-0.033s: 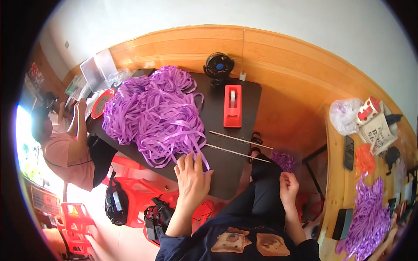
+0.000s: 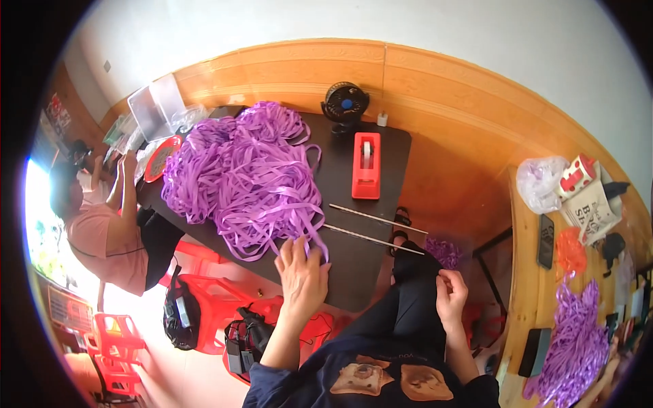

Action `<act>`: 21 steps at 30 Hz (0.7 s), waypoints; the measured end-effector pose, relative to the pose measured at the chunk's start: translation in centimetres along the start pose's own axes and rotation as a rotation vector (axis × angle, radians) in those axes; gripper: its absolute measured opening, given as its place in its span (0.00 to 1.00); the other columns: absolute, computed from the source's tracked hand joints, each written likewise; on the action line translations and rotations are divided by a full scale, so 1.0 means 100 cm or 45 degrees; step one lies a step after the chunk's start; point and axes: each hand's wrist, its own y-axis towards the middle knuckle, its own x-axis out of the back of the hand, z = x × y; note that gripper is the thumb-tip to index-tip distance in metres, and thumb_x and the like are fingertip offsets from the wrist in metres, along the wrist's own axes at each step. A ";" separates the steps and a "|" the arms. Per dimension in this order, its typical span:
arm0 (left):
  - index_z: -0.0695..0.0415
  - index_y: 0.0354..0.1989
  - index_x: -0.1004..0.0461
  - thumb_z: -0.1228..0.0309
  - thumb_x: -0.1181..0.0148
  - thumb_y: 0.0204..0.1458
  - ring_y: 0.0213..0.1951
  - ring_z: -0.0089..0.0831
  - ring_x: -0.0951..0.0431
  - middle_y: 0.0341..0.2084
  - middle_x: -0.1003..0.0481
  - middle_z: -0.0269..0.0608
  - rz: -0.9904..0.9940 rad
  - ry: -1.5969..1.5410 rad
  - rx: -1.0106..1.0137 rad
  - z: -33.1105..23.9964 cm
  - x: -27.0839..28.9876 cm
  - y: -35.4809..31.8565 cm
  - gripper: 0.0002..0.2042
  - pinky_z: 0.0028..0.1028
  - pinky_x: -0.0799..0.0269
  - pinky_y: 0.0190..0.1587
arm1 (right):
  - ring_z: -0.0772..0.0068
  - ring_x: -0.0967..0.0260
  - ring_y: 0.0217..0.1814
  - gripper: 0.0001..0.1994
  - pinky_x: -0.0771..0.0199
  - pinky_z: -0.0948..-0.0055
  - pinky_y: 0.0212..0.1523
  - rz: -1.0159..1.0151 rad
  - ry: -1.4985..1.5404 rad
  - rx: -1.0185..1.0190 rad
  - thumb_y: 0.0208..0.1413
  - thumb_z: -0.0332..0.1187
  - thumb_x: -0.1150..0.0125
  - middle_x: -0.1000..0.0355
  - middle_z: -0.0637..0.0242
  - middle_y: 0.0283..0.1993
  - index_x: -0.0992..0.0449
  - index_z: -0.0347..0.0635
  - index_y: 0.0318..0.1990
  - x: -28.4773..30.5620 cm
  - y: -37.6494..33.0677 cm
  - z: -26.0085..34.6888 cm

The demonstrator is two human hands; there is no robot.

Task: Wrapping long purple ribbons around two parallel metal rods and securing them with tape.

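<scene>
Ease the ribbon [image 2: 248, 177], at the left grip's [image 2: 300, 274] eleven o'clock on the counter [image 2: 354, 275], out gently to avoid knots. See left grip touching its near edge, unclear whether pinching; right grip [image 2: 449, 297], at three, loosely curled, contents hidden. Mind sticks [image 2: 374, 240] at two, dispenser [image 2: 367, 180] at one and fan [image 2: 345, 105] beyond.
</scene>
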 end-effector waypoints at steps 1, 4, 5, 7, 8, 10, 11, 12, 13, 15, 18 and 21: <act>0.63 0.31 0.27 0.75 0.40 0.42 0.49 0.49 0.35 0.40 0.28 0.44 -0.025 -0.109 -0.039 0.009 -0.006 -0.008 0.07 0.45 0.42 0.50 | 0.62 0.29 0.37 0.07 0.29 0.69 0.40 0.021 -0.029 0.138 0.48 0.18 0.42 0.28 0.57 0.35 0.26 0.32 0.37 -0.002 0.003 0.020; 0.58 0.27 0.30 0.78 0.44 0.38 0.39 0.43 0.29 0.30 0.29 0.43 -0.001 -0.244 -0.291 0.000 -0.004 -0.023 0.06 0.42 0.39 0.42 | 0.55 0.29 0.39 0.10 0.30 0.66 0.41 0.164 -0.034 0.503 0.44 0.16 0.42 0.27 0.55 0.37 0.26 0.33 0.36 -0.017 0.010 0.078; 0.57 0.26 0.30 0.78 0.45 0.39 0.33 0.42 0.29 0.27 0.29 0.42 0.018 -0.405 -0.397 -0.014 0.002 -0.019 0.05 0.40 0.38 0.39 | 0.54 0.29 0.40 0.12 0.29 0.66 0.42 0.257 0.013 0.540 0.42 0.15 0.42 0.27 0.54 0.38 0.26 0.34 0.37 -0.019 0.010 0.093; 0.58 0.30 0.29 0.79 0.42 0.38 0.30 0.42 0.29 0.25 0.30 0.42 0.087 -0.683 -0.534 -0.040 0.005 -0.023 0.08 0.38 0.36 0.36 | 0.54 0.28 0.46 0.18 0.29 0.66 0.47 0.483 0.127 0.581 0.40 0.14 0.41 0.29 0.53 0.49 0.25 0.36 0.43 -0.026 0.009 0.112; 0.59 0.32 0.28 0.81 0.41 0.36 0.31 0.43 0.27 0.28 0.28 0.43 0.198 -0.812 -0.525 -0.049 0.005 -0.030 0.11 0.39 0.34 0.36 | 0.56 0.29 0.49 0.19 0.29 0.66 0.48 0.671 0.353 0.441 0.43 0.18 0.39 0.34 0.51 0.56 0.26 0.37 0.47 -0.031 0.007 0.115; 0.60 0.35 0.27 0.80 0.38 0.38 0.34 0.44 0.25 0.28 0.27 0.44 0.302 -0.998 -0.651 -0.067 0.010 -0.031 0.13 0.38 0.30 0.39 | 0.57 0.29 0.49 0.15 0.28 0.67 0.46 0.923 0.584 0.420 0.47 0.24 0.38 0.37 0.48 0.59 0.26 0.36 0.45 -0.044 0.014 0.119; 0.60 0.36 0.26 0.79 0.38 0.38 0.33 0.42 0.25 0.27 0.27 0.43 0.258 -0.982 -0.723 -0.071 0.009 -0.031 0.13 0.37 0.30 0.39 | 0.57 0.29 0.48 0.14 0.28 0.67 0.47 0.961 0.650 0.442 0.50 0.28 0.38 0.34 0.48 0.56 0.26 0.35 0.45 -0.048 0.016 0.123; 0.60 0.36 0.26 0.78 0.37 0.38 0.32 0.41 0.25 0.27 0.27 0.43 0.211 -0.967 -0.795 -0.076 0.011 -0.028 0.13 0.37 0.30 0.39 | 0.57 0.29 0.48 0.14 0.28 0.67 0.47 0.959 0.648 0.443 0.50 0.28 0.38 0.34 0.48 0.56 0.26 0.35 0.45 -0.049 0.016 0.119; 0.60 0.34 0.26 0.77 0.37 0.38 0.29 0.37 0.25 0.25 0.27 0.40 0.181 -0.908 -0.851 -0.078 0.015 -0.024 0.12 0.34 0.30 0.38 | 0.57 0.28 0.47 0.14 0.28 0.67 0.46 1.017 0.692 0.436 0.49 0.28 0.38 0.31 0.49 0.53 0.26 0.35 0.43 -0.051 0.016 0.111; 0.59 0.32 0.25 0.77 0.36 0.38 0.28 0.35 0.25 0.25 0.27 0.38 0.134 -1.002 -0.825 -0.076 0.023 -0.014 0.10 0.32 0.31 0.35 | 0.56 0.28 0.44 0.09 0.28 0.67 0.43 1.078 0.712 0.418 0.47 0.26 0.38 0.27 0.51 0.44 0.26 0.33 0.37 -0.047 0.015 0.105; 0.57 0.31 0.26 0.78 0.37 0.33 0.35 0.38 0.25 0.31 0.25 0.40 -0.046 -0.735 -0.696 -0.031 0.024 0.009 0.12 0.36 0.33 0.38 | 0.63 0.26 0.35 0.05 0.28 0.69 0.36 0.946 0.569 0.466 0.50 0.25 0.43 0.25 0.55 0.34 0.27 0.32 0.26 -0.025 0.015 0.110; 0.59 0.47 0.28 0.77 0.41 0.42 0.50 0.47 0.31 0.47 0.29 0.46 -0.008 -0.227 -0.352 0.018 0.020 0.039 0.19 0.42 0.36 0.49 | 0.64 0.28 0.28 0.07 0.31 0.71 0.31 0.820 0.856 0.339 0.52 0.26 0.42 0.26 0.57 0.27 0.27 0.33 0.24 0.008 0.011 0.103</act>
